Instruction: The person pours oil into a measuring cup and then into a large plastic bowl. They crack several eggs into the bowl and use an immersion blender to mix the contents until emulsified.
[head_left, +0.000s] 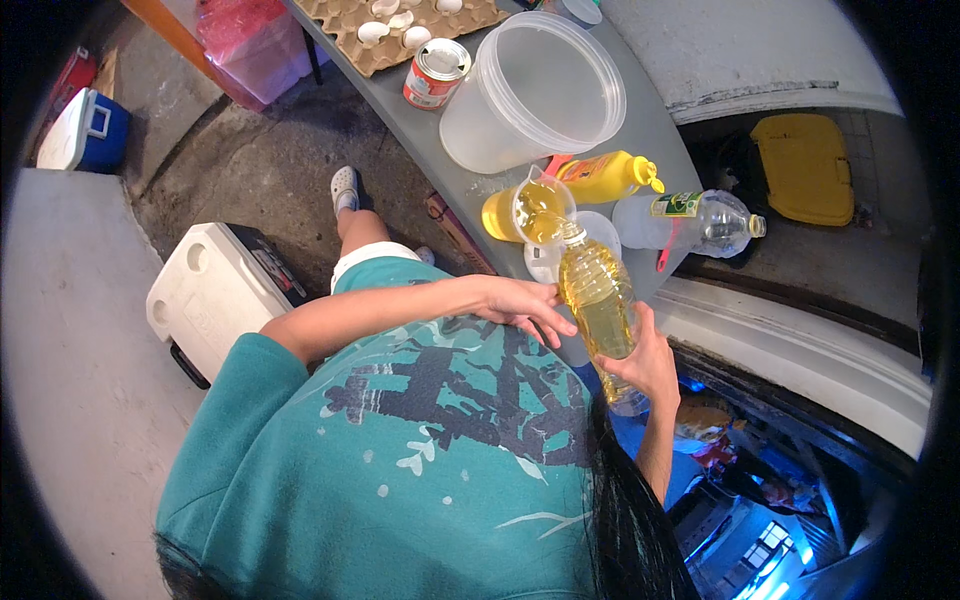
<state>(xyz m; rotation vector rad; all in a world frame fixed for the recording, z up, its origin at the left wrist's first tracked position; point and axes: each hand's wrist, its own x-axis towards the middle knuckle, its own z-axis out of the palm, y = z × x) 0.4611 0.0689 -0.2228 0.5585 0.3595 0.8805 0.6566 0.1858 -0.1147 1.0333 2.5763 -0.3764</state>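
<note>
My right hand (645, 356) grips the lower part of a clear plastic bottle of yellow oil (604, 300). The bottle is tilted, its mouth at the rim of a clear measuring jug (499, 214) that holds yellow liquid. My left hand (529, 304) is beside the bottle's upper part with its fingers apart; some fingertips are hidden behind the bottle, and whether they touch it is unclear. Under the bottle's neck lies a white round lid or plate (541, 264). Beyond the jug lies a yellow squeeze bottle (600, 176). A large translucent plastic tub (480, 124) stands behind.
On the grey table (397, 101) are a red-labelled can (433, 79), a cardboard egg tray (360, 60) with eggshells, and a clear plastic bottle (694, 221) lying beside a red-handled utensil (664, 255). A white-lidded cooler (217, 289) stands on the floor at the left.
</note>
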